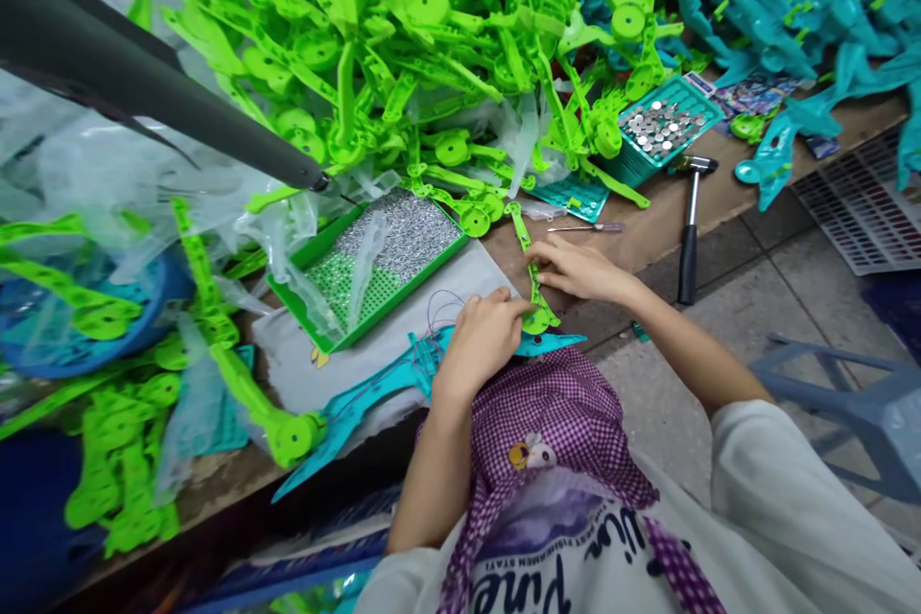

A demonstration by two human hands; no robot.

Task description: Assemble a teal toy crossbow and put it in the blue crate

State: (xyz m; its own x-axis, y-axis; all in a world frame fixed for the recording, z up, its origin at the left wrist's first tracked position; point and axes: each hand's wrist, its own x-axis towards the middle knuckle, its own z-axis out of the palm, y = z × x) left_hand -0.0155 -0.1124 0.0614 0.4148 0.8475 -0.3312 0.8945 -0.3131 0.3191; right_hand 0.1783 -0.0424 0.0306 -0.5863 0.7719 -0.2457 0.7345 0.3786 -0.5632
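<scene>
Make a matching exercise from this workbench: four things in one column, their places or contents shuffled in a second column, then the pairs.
1 hammer
2 green tray
3 teal tray
4 green plastic strip

A pinched between the left hand and right hand
B filled with tiny silver pieces
C lying at the bench edge, right of the hands
D holding shiny round discs

Pairs: 1-C; 2-B; 3-D; 4-A

A heap of lime-green plastic parts (403, 48) fills 12 o'clock, with teal parts (755, 0) at 1 o'clock. A green tray of silver screws (400, 299) lies at 10 o'clock. A teal tray of metal discs (627, 165) and a hammer (689, 240) sit at 2 o'clock.
</scene>
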